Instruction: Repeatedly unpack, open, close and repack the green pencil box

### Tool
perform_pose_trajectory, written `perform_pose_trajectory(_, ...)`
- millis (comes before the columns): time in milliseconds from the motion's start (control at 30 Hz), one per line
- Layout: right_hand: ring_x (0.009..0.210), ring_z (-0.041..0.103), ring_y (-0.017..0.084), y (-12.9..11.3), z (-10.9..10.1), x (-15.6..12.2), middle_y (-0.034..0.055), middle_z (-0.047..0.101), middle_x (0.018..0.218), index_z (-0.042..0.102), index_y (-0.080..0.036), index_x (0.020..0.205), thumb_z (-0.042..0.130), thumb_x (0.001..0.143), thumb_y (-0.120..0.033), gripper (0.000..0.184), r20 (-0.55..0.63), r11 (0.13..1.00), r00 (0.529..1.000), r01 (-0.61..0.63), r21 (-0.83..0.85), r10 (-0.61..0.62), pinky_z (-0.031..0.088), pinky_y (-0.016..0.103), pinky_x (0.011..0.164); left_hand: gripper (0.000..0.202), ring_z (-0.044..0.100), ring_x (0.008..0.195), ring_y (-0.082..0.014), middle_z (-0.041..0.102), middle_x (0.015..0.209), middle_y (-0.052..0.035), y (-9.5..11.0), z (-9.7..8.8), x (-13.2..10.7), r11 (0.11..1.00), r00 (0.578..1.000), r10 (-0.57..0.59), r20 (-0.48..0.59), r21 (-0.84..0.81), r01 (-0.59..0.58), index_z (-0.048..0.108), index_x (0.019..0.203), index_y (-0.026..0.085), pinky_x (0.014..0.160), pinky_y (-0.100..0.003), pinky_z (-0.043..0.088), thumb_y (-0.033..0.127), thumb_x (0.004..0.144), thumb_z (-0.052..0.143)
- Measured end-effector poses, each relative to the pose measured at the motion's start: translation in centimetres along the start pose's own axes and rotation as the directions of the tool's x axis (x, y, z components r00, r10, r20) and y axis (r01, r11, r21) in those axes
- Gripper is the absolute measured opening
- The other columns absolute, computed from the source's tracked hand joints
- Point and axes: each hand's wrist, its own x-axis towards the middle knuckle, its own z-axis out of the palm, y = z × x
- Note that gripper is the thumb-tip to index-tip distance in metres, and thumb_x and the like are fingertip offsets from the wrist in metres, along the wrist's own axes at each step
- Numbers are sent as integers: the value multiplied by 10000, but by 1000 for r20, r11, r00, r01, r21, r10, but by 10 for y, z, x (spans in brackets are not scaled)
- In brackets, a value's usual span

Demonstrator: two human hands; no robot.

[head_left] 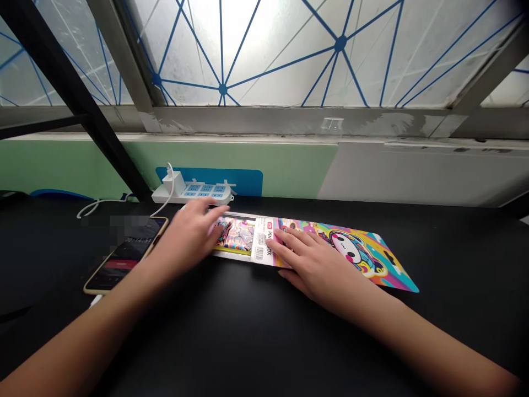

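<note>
- Left hand (pixel 185 242): released, fingers spread, resting on the clear window (pixel 235 236) of the pen box (pixel 264 240).
- Right hand (pixel 318 267): released, fingers flat across the box's white label (pixel 263 241) and printed card (pixel 357 251).
- Pen box: flat on the bench (pixel 264 331), under both hands.
- Phone (pixel 124 253): on the bench, just left of the left hand.
- Power strip (pixel 192 192): behind the box, charger (pixel 173 183) plugged in.

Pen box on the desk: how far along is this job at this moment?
Done: the printed inner tray appears to sit partly out of the colourful sleeve. In hand: the left hand rests on the tray's edge, and the right hand presses the sleeve beside its barcode label. Left: the tray's other end looks covered by the sleeve.
</note>
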Motion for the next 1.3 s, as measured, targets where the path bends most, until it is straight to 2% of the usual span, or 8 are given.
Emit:
perform_pose_trajectory(100,1316,565,400,-1,6,0,196,646,1389,583,-167,1417,512,1015,-244,415,-17,999,1000,-9,-31,9,492,631,1036,458,430,1437,-343,474,1572,-144,27,11,-3,975,978,167,126,-170,-144,579,1451,254,1189,-512,319,409,1026,502)
perform_pose_trajectory(267,1457,446,350,10,17,-4,157,511,1564,478,-224,1521,431,1054,-228,469,21,999,999,-47,-7,47,428,606,1129,551,306,1535,-354,356,1667,-108,34,17,-6,971,934,191,300,-194,-137,435,1563,303,1227,-594,187,507,1051,440)
perform_pose_trajectory(500,1539,286,303,32,7,-15,97,300,1685,320,-276,1618,455,1000,-147,645,169,991,984,-81,109,62,364,570,1196,661,288,1545,-369,317,1683,-100,26,15,-5,967,933,186,308,-227,-117,416,1574,320,1238,-578,175,578,982,557)
perform_pose_trajectory(700,1546,257,256,61,9,-38,-13,223,1710,133,-426,1641,381,780,85,1032,199,985,973,-140,103,118,375,567,1193,693,309,1534,-357,364,1664,-101,20,11,-3,970,925,191,328,-207,-127,419,1573,299,1239,-540,196,584,963,585)
perform_pose_trajectory(867,1495,375,271,71,25,-71,-17,289,1685,76,-428,1640,390,942,-55,851,114,966,966,-244,83,234,461,513,1147,704,286,1546,-339,320,1685,-86,17,9,-3,979,912,191,363,-135,-151,357,1602,289,1240,-533,222,578,988,544)
perform_pose_trajectory(1000,1468,427,282,87,24,-113,-33,340,1667,145,-421,1642,367,929,-60,829,76,965,965,-257,54,252,476,494,1141,687,286,1550,-322,314,1689,-72,17,8,-2,980,908,191,372,-118,-158,359,1599,295,1246,-518,243,566,994,539)
perform_pose_trajectory(1100,1453,455,315,95,20,-131,32,360,1664,159,-371,1654,391,956,-107,782,-18,971,971,-240,0,240,496,534,1112,684,314,1537,-334,331,1681,-79,16,8,-1,979,910,197,365,-121,-164,380,1590,297,1237,-538,262,580,989,540)
perform_pose_trajectory(1300,1478,412,317,68,18,-91,104,399,1639,93,-316,1665,398,948,-29,830,-72,982,986,-159,-99,152,485,551,1113,707,305,1539,-350,340,1673,-105,19,8,1,979,911,202,360,-96,-179,410,1583,283,1226,-570,260,628,978,530)
